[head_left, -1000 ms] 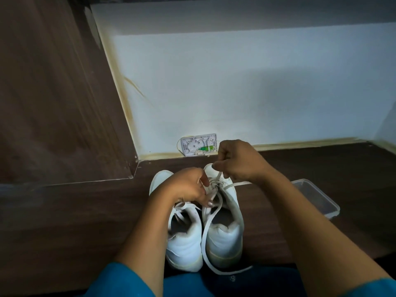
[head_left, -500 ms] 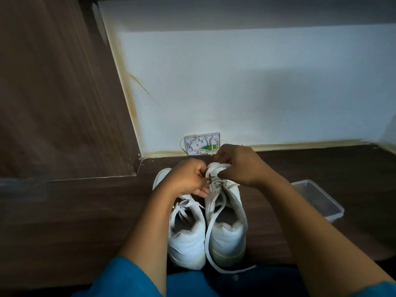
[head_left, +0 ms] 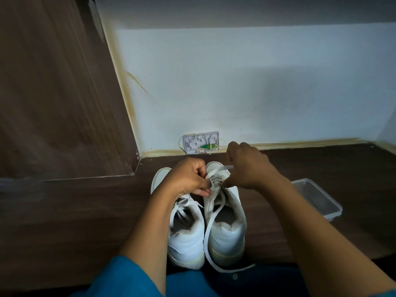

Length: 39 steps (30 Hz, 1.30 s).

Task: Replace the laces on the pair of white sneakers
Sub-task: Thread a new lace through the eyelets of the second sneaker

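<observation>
Two white sneakers stand side by side on the dark wooden floor, heels toward me. The left sneaker [head_left: 186,239] is laced and tied. The right sneaker [head_left: 227,236] has a loose white lace [head_left: 211,217] that trails down past its heel onto the floor. My left hand [head_left: 188,179] pinches the lace at the lower eyelets near the toe. My right hand [head_left: 246,166] grips a strand of the same lace and holds it up over the toe. The eyelets under my fingers are hidden.
A clear plastic container [head_left: 317,198] lies on the floor to the right of the sneakers. A white wall box [head_left: 201,143] with exposed wiring sits at the base of the white wall. A dark wooden panel [head_left: 53,93] stands at the left.
My right hand has lifted away from the toe, drawing a strand of lace up and to the right. My left hand stays at the eyelets.
</observation>
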Each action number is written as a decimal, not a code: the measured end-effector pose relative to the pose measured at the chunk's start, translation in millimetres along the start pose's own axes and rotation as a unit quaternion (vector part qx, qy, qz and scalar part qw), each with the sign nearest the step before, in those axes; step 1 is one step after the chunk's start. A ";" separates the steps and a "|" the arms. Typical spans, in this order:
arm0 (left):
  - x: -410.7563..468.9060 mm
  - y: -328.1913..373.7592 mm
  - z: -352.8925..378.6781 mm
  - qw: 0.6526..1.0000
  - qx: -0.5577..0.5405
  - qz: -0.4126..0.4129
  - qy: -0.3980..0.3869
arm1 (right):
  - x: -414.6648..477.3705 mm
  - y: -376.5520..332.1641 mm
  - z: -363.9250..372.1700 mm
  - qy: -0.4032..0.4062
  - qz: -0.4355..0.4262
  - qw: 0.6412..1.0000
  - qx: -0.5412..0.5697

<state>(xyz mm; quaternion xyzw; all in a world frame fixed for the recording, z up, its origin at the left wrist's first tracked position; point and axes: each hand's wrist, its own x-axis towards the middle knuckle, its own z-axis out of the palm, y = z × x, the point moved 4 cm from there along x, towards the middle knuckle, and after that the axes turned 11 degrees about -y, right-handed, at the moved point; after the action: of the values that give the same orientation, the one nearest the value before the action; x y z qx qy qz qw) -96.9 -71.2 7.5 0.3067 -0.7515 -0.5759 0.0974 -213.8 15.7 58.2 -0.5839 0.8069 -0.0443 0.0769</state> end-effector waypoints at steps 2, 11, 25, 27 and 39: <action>0.0 -0.4 -1.3 1.000 0.013 0.000 0.008 | -2.0 -1.4 -6.7 -0.007 0.004 1.000 -0.009; 0.6 2.1 4.9 0.991 0.134 -0.008 -0.020 | -1.3 -10.5 21.3 -0.157 -0.045 0.986 0.029; -9.3 9.8 9.5 0.983 0.169 -0.013 -0.066 | -2.1 -12.9 24.2 -0.162 -0.069 0.973 0.147; -9.6 11.2 10.8 0.984 0.170 -0.016 -0.059 | -12.5 -15.3 7.9 -0.221 -0.133 0.944 0.205; -7.6 12.5 12.9 0.989 0.134 0.015 -0.053 | -48.1 -2.2 -55.4 -0.341 -0.535 0.501 0.589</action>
<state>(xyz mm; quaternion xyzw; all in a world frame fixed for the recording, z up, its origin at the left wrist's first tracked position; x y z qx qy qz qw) -101.7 -54.5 16.6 0.2748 -0.8307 -0.4836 0.0239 -206.8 59.7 116.5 -0.6942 0.0390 -0.3390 0.6338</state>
